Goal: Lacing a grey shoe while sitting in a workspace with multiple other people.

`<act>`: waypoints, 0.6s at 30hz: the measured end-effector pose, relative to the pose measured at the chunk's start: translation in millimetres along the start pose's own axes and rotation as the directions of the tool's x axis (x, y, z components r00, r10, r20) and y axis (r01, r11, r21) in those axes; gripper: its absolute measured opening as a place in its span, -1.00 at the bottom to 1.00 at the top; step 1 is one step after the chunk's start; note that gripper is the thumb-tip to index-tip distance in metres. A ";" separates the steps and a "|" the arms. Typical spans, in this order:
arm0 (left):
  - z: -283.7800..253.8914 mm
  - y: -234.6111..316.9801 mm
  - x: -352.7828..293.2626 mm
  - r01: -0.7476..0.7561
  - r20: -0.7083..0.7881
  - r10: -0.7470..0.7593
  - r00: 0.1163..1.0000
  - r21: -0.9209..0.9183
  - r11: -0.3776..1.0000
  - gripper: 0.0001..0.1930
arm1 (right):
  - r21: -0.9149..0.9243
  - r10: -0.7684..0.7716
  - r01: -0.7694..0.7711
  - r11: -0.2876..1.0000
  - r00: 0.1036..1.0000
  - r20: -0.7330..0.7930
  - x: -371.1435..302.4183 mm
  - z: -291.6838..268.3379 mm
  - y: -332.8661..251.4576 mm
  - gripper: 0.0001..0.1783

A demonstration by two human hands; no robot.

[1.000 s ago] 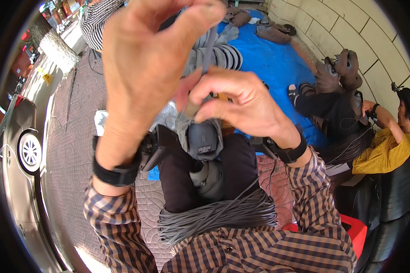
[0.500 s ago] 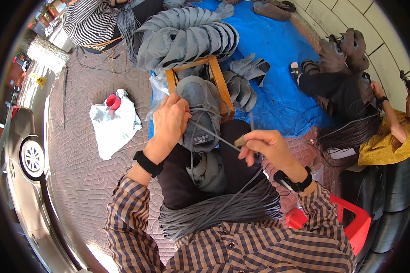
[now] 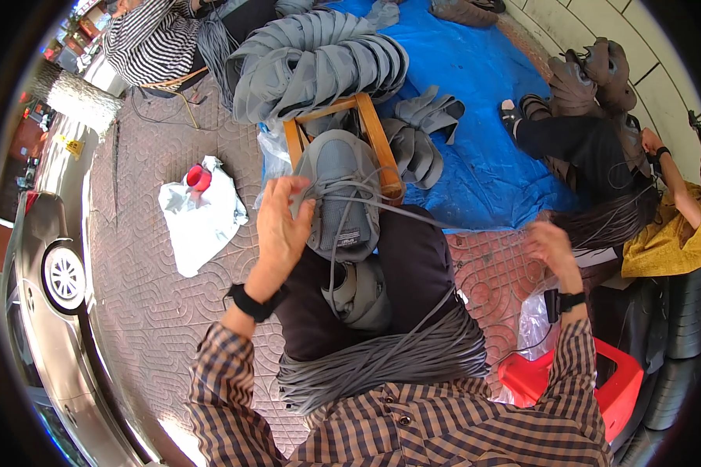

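Observation:
A grey shoe upper (image 3: 337,159) rests over my knees, against a wooden frame (image 3: 380,148), its tongue toward me. Grey shoelace (image 3: 413,212) runs through its eyelets and stretches out to the right. My left hand (image 3: 283,226) is at the upper's left edge, thumb and forefinger apart. Well off to the right, my right hand (image 3: 551,247) has its fingers closed at the far end of that lace, slightly blurred. A thick bundle of loose grey laces (image 3: 382,366) lies across my lap. Another grey upper (image 3: 362,300) sits between my thighs.
Stacked grey uppers (image 3: 319,70) and a few loose ones (image 3: 417,148) lie beyond the frame on a blue tarp (image 3: 483,101). White plastic with a red object (image 3: 199,179) is at left. A red stool (image 3: 619,381) stands at right; other people sit nearby.
My right hand has swung out to the right, drawing the lace long through the upper. My left hand has moved slightly left and its thumb and forefinger have come apart.

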State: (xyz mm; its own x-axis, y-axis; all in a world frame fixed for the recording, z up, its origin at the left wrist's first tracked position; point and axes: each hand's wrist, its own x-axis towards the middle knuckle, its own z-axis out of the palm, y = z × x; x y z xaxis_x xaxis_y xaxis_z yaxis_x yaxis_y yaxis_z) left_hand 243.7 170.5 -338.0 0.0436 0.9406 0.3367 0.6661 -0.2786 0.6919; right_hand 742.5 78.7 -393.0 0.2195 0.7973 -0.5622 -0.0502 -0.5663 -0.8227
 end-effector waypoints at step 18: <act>18.2 41.4 -39.8 -0.295 0.170 0.245 0.954 0.420 0.858 -0.71 | -0.486 -0.576 0.849 0.207 0.507 0.641 17.5 311.2 -109.4 -0.75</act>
State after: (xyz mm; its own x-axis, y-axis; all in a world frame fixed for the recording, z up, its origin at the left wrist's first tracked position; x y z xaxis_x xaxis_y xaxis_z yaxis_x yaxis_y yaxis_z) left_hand 283.1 125.2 -334.4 0.3313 0.8624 0.3828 0.8714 -0.4352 0.2262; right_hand 448.7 219.7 -339.1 -0.4844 0.8645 0.1343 0.6493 0.4581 -0.6071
